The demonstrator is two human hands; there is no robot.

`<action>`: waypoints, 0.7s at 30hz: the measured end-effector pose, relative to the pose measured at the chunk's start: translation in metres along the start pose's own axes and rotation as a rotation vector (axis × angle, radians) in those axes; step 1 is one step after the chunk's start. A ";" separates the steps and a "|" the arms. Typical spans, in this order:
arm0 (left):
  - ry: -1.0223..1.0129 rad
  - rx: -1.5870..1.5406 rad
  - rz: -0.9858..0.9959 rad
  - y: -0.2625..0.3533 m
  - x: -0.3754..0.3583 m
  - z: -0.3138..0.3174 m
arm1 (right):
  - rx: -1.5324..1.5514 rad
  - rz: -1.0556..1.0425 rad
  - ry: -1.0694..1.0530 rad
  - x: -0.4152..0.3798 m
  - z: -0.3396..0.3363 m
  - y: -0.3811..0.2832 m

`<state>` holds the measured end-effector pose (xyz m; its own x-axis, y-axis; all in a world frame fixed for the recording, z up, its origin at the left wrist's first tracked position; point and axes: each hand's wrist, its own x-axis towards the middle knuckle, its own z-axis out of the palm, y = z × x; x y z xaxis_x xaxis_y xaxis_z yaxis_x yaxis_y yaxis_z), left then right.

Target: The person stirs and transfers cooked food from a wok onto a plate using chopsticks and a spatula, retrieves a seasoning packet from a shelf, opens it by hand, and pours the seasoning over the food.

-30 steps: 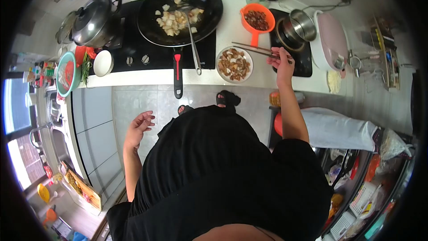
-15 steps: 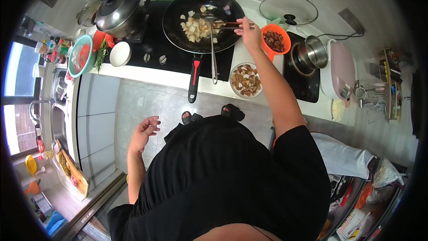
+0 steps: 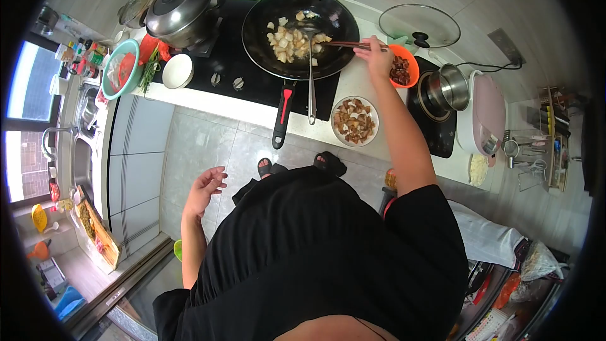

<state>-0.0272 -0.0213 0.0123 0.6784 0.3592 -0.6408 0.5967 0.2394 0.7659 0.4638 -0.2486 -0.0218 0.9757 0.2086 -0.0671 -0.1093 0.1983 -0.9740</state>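
My right hand [image 3: 375, 57] is closed around a pair of chopsticks [image 3: 346, 44], whose tips reach into the black wok [image 3: 259, 47]. Pale chunks of food [image 3: 287, 43] lie in the wok, some of them browned. A metal spatula [image 3: 311, 91] rests in the wok, its handle hanging over the near rim. Just right of my right hand sits an orange bowl [image 3: 413, 66] with dark red-brown pieces, partly covered by the hand. Below it, a white plate [image 3: 339, 136] carries brown chunks. My left hand [image 3: 207, 188] hangs over the floor with loosely bent fingers, holding nothing.
A lidded steel pot [image 3: 181, 12] stands on the hob's left side, near a white bowl [image 3: 178, 71] and a teal basin [image 3: 129, 82]. To the right are a glass lid [image 3: 420, 19], a small steel pot [image 3: 451, 88] and a rice cooker [image 3: 483, 113]. The wok handle [image 3: 282, 117] juts over the counter edge.
The camera view has shifted, moving the counter slightly right in the picture. My right hand has turned a little, still gripping the chopsticks in the wok. My left hand stays nearly the same.
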 end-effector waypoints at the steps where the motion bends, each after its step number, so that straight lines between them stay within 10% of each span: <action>1: -0.004 0.008 -0.004 0.001 0.003 0.000 | 0.017 0.018 0.031 -0.001 -0.007 -0.005; 21: 0.429 0.764 0.617 0.033 0.322 0.003 | 0.071 0.049 0.295 -0.063 -0.053 -0.029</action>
<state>0.2126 0.0995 -0.1688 0.8362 0.5476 0.0316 0.4131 -0.6667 0.6203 0.4154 -0.3186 -0.0005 0.9809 -0.0652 -0.1835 -0.1605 0.2631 -0.9513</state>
